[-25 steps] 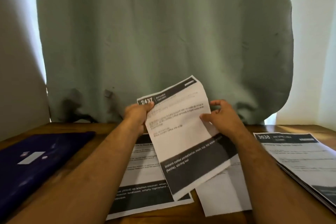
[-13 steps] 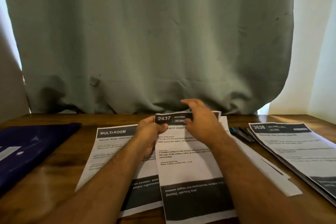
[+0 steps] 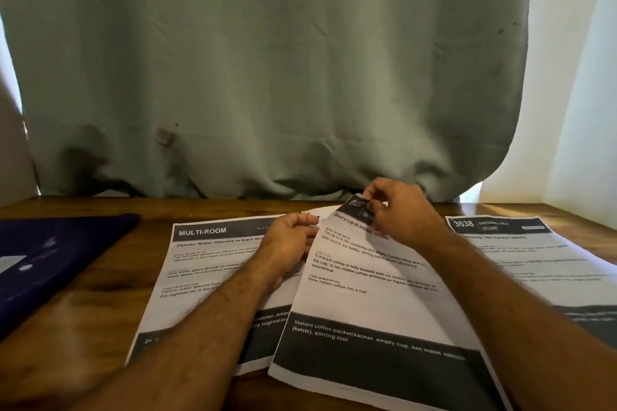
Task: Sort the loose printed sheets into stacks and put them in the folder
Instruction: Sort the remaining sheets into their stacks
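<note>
Creasing threatens the coffee sheet [image 3: 364, 297] at lower centre of the frame, its top corner pinched by the right hand [image 3: 400, 213] while the loosely curled, empty left hand [image 3: 288, 240] presses beside it, folder [image 3: 50, 260] lying at left.

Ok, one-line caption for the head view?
Right hand pinches the coffee sheet's top corner beside the MULTI-ROOM sheet.

The table [image 3: 100, 297] is wood, brown with dark grain and a slight sheen where light falls on it. The printed sheets [image 3: 360, 304] are thin white paper, matt, with dull black bands of ink. The folder [image 3: 50, 260] at the left looks like dark blue plastic, smooth and faintly glossy. The curtain [image 3: 267, 77] at the far side is grey-green cloth, matt, softly creased and marked with dark spots.
</note>
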### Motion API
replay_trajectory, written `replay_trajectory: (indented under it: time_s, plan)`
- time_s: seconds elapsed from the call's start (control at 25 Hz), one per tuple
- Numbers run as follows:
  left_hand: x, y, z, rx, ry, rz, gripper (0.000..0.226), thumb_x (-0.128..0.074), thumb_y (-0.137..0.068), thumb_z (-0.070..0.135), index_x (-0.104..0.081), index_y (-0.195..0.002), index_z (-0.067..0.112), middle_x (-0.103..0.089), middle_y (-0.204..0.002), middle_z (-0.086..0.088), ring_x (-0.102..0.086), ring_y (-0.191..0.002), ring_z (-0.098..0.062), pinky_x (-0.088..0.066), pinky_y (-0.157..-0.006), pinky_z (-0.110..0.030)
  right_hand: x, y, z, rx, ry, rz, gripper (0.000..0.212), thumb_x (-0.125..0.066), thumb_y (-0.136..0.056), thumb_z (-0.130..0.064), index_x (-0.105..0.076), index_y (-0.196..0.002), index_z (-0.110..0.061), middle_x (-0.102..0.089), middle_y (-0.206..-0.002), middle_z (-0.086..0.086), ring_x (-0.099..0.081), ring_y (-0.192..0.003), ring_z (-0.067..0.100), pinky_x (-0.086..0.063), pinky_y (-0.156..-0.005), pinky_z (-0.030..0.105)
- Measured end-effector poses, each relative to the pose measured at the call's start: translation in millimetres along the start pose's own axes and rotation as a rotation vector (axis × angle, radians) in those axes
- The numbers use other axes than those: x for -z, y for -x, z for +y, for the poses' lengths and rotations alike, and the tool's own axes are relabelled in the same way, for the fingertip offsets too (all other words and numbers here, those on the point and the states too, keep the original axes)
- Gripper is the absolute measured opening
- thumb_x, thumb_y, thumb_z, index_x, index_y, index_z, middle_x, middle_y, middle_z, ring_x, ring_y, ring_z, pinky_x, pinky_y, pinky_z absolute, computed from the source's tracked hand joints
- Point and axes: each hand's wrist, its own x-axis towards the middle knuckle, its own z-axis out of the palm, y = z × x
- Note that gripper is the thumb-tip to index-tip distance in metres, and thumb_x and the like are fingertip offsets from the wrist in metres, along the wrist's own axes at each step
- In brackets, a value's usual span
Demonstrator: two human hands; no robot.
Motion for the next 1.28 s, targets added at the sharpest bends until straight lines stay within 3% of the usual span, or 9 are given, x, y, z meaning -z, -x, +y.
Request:
replay_trajectory:
  time_s: [0.16, 0.28, 0.52, 0.72, 0.8, 0.88, 1.0, 1.16, 1.28]
  plan:
    - [-3.0, 0.0, -2.0, -0.046, -0.182, 0.025, 0.021, -0.054, -0.099, 0.003, -0.063, -0.113, 0.017, -0.072, -0.109, -0.004, -0.074, -0.085, -0.017, -0.054, -0.051, -0.02, 10.8, -4.5, 7.6, 0.05, 0.064, -0.017, 0.026, -0.053, -0.094, -0.008, -0.056, -0.081, -0.03, -0.065, -0.082, -0.006, -0.062, -0.07, 0.001, -0.047, -0.058, 0.012]
    - [-6.7, -2.2, -3.9, -0.092, -0.313, 0.116, 0.028, -0.059, -0.097, 0.003, -0.061, -0.117, 0.023, -0.063, -0.119, 0.002, -0.066, -0.09, -0.016, -0.047, -0.046, -0.016, 14.0, -6.8, 2.5, 0.1, 0.153, -0.023, 0.025, -0.054, -0.089, -0.006, -0.061, -0.084, -0.03, -0.062, -0.078, -0.008, -0.059, -0.071, 0.01, -0.043, -0.065, 0.017]
    - [-13.1, -15.7, 9.7, -0.085, -0.35, 0.202, 0.051, -0.069, -0.093, 0.012, -0.048, -0.139, 0.019, -0.06, -0.133, -0.008, -0.064, -0.099, -0.022, -0.056, -0.063, -0.025, -1.7, 12.5, 4.2, 0.127, 0.123, -0.116, 0.026, -0.055, -0.088, -0.004, -0.067, -0.09, -0.026, -0.066, -0.096, -0.004, -0.061, -0.088, 0.014, -0.052, -0.088, 0.03]
    - [-21.6, -36.0, 26.5, -0.042, -0.569, 0.16, 0.058, -0.08, -0.085, 0.026, -0.053, -0.135, 0.019, -0.061, -0.131, -0.009, -0.06, -0.099, -0.019, -0.052, -0.069, -0.027, -6.6, 7.3, 6.7, 0.07, 0.045, -0.111, 0.029, -0.058, -0.089, -0.001, -0.064, -0.085, -0.029, -0.059, -0.089, -0.012, -0.06, -0.087, 0.01, -0.053, -0.083, 0.025]
    - [-21.2, -42.9, 20.8, -0.041, -0.497, 0.127, 0.045, -0.081, -0.084, 0.024, -0.06, -0.123, 0.018, -0.068, -0.121, -0.009, -0.068, -0.098, -0.023, -0.06, -0.078, -0.038, -10.1, 7.5, 10.0, 0.064, 0.055, -0.13, 0.03, -0.06, -0.088, 0.0, -0.065, -0.083, -0.029, -0.064, -0.092, -0.008, -0.061, -0.088, 0.01, -0.053, -0.083, 0.025]
    - [-19.7, -46.3, 10.9, -0.05, -0.36, 0.112, 0.033, -0.079, -0.085, 0.02, -0.063, -0.114, 0.019, -0.072, -0.112, -0.008, -0.075, -0.088, -0.026, -0.063, -0.076, -0.045, -13.9, 8.2, 14.4, 0.045, 0.061, -0.157, 0.029, -0.061, -0.087, 0.0, -0.066, -0.083, -0.028, -0.067, -0.096, -0.006, -0.062, -0.089, 0.011, -0.054, -0.084, 0.025]
    - [-14.8, -48.3, 0.5, -0.1, -0.24, 0.114, 0.02, -0.075, -0.089, 0.018, -0.064, -0.106, 0.022, -0.075, -0.104, -0.004, -0.077, -0.077, -0.023, -0.065, -0.066, -0.043, -18.5, 9.2, 17.7, 0.042, 0.081, -0.165, 0.028, -0.061, -0.085, 0.001, -0.069, -0.084, -0.026, -0.069, -0.094, -0.006, -0.062, -0.088, 0.011, -0.053, -0.081, 0.024]
    - [-11.7, -50.5, -1.8, -0.148, -0.19, 0.171, 0.012, -0.07, -0.093, 0.021, -0.063, -0.104, 0.021, -0.075, -0.102, -0.005, -0.077, -0.079, -0.024, -0.064, -0.069, -0.046, -20.3, 13.7, 15.6, 0.049, 0.067, -0.146, 0.032, -0.058, -0.082, 0.004, -0.071, -0.082, -0.025, -0.069, -0.09, -0.006, -0.06, -0.081, 0.008, -0.05, -0.071, 0.017]
    - [-14.1, -50.2, -2.4, -0.141, -0.09, 0.209, 0.007, -0.066, -0.096, 0.02, -0.062, -0.102, 0.021, -0.075, -0.098, -0.006, -0.076, -0.075, -0.023, -0.064, -0.069, -0.047, -19.0, 21.4, 12.0, 0.058, 0.039, -0.164, 0.035, -0.062, -0.082, 0.004, -0.068, -0.076, -0.031, -0.067, -0.096, -0.008, -0.06, -0.085, 0.007, -0.053, -0.077, 0.02]
